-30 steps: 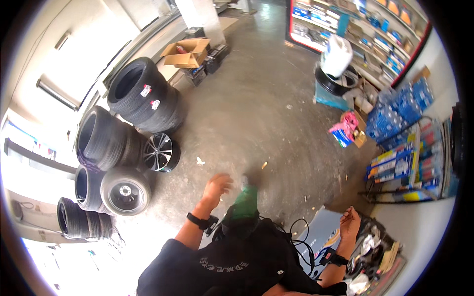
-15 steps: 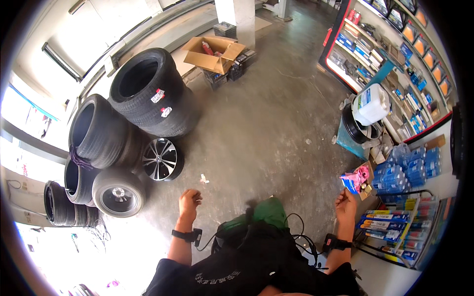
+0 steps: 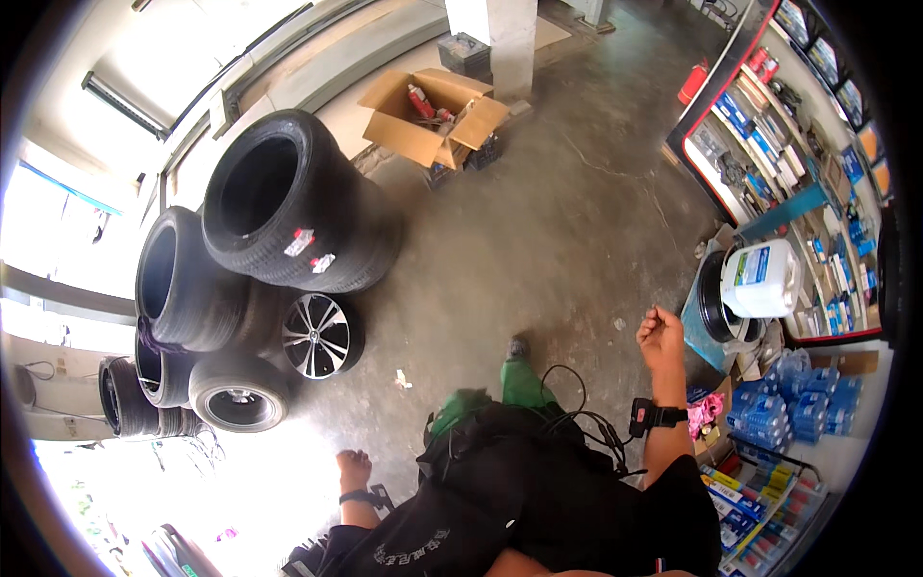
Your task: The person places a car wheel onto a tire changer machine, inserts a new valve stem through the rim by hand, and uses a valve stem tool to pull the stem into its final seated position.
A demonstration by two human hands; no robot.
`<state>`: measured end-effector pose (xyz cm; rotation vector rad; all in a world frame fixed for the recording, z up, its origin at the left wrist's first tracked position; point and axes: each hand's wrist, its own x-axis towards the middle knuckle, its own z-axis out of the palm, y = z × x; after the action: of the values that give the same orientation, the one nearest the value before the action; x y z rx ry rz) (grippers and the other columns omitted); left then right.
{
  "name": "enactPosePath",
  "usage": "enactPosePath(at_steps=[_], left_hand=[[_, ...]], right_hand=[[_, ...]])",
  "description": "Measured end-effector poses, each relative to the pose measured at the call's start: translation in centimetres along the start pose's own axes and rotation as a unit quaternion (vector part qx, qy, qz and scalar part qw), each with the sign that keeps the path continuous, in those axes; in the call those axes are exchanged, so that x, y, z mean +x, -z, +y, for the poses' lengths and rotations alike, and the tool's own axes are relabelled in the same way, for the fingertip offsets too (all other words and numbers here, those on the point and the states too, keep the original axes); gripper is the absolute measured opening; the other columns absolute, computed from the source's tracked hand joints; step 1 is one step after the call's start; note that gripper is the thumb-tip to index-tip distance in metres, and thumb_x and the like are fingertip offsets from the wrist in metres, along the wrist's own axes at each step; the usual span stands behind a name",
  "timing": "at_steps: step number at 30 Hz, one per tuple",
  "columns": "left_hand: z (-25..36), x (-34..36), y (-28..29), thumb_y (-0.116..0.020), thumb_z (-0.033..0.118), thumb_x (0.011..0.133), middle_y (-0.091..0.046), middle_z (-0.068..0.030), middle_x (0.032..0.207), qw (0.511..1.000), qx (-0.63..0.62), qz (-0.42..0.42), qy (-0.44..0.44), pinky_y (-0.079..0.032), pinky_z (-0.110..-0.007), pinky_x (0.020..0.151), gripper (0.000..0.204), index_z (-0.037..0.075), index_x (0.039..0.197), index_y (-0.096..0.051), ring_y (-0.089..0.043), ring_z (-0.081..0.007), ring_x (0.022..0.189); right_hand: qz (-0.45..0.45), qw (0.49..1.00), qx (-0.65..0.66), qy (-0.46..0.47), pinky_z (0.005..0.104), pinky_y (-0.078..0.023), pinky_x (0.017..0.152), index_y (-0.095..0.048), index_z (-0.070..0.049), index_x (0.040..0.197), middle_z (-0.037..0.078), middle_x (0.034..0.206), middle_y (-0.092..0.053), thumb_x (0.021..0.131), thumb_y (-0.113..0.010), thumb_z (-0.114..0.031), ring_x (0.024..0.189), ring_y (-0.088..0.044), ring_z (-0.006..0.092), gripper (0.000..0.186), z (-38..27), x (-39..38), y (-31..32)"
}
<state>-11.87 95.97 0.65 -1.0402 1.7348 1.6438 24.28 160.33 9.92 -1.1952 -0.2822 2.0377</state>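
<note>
My left hand (image 3: 354, 468) hangs low by my left side, its fingers loosely curled in with nothing visible in them. The bright floor lies under it. My right hand (image 3: 660, 337) is raised forward on the right, also loosely curled and holding nothing that I can see. It is apart from the white plastic jug (image 3: 762, 278), the nearest large thing, which rests on a black wheel rim (image 3: 711, 296) over a blue stand. Each wrist wears a black strap with a small device. One shoe (image 3: 519, 346) shows ahead of my green trousers.
Stacked tires (image 3: 317, 207) and an alloy wheel (image 3: 316, 337) stand left. An open cardboard box (image 3: 404, 133) sits ahead near a pillar (image 3: 511, 48). Along the right are a shelf unit (image 3: 784, 144), bottled-water packs (image 3: 769, 413), a small box with pink cloth (image 3: 705, 412) and a packet rack (image 3: 760, 500).
My left hand has swung back and down, my right hand forward and up. One foot has come forward. The jug, shelves and box sit differently in view as my head moved.
</note>
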Motion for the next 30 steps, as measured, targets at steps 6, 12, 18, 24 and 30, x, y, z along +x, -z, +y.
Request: enactPosePath(at_steps=[6,12,18,24,30], left_hand=[[-3.7,5.1,-3.6,-0.047,0.021,0.088,-0.059,-0.0058,0.088,0.993,-0.085,-0.068,0.035,-0.044,-0.033,0.060,0.017,0.006,0.091,-0.053,-0.057,-0.0220,0.078],[2.3,11.4,-14.0,-0.051,0.027,0.090,-0.059,-0.0069,0.088,0.860,-0.423,-0.103,0.264,-0.044,-0.035,0.061,0.020,0.008,0.093,-0.054,-0.059,-0.0239,0.077],[21.5,16.8,-38.0,-0.059,0.030,0.092,-0.064,-0.0095,0.087,0.992,0.089,-0.017,-0.093,-0.047,-0.031,0.054,0.027,0.004,0.100,-0.060,-0.063,-0.0191,0.068],[43.1,20.9,-56.9,-0.061,0.020,0.093,-0.067,-0.0129,0.086,0.853,0.384,0.028,-0.353,-0.051,-0.036,0.075,0.022,-0.002,0.097,-0.064,-0.062,-0.0218,0.078],[51.8,29.3,-63.8,-0.057,0.031,0.095,-0.071,-0.0213,0.107,0.734,0.502,0.187,-0.416,-0.049,-0.044,0.091,0.035,-0.001,0.108,-0.066,-0.067,-0.0373,0.101]], right_hand=[[-0.040,0.996,-0.073,-0.021,0.0254,-0.046,0.058,-0.064,-0.011,0.094,-0.001,0.079,-0.064,0.095,-0.064,-0.016,0.065,-0.057,0.0095,0.006,-3.9,10.2,-13.1],[-0.025,0.991,-0.116,-0.058,0.0249,-0.044,0.059,-0.064,-0.009,0.098,0.000,0.080,-0.064,0.095,-0.064,-0.015,0.066,-0.056,0.0101,0.007,-2.0,20.8,-23.1],[0.002,0.980,-0.190,-0.066,0.0249,-0.044,0.060,-0.064,-0.007,0.099,0.001,0.081,-0.063,0.094,-0.065,-0.014,0.067,-0.056,0.0102,0.009,-0.3,30.4,-33.7],[-0.008,0.957,-0.278,-0.082,0.0254,-0.046,0.062,-0.064,-0.006,0.101,0.001,0.083,-0.062,0.094,-0.066,-0.016,0.068,-0.057,0.0101,0.012,2.3,38.4,-42.8],[-0.050,0.874,-0.475,-0.089,0.0277,-0.047,0.061,-0.064,-0.004,0.101,0.004,0.082,-0.064,0.095,-0.065,-0.016,0.068,-0.059,0.0120,0.014,6.0,48.9,-48.8]])
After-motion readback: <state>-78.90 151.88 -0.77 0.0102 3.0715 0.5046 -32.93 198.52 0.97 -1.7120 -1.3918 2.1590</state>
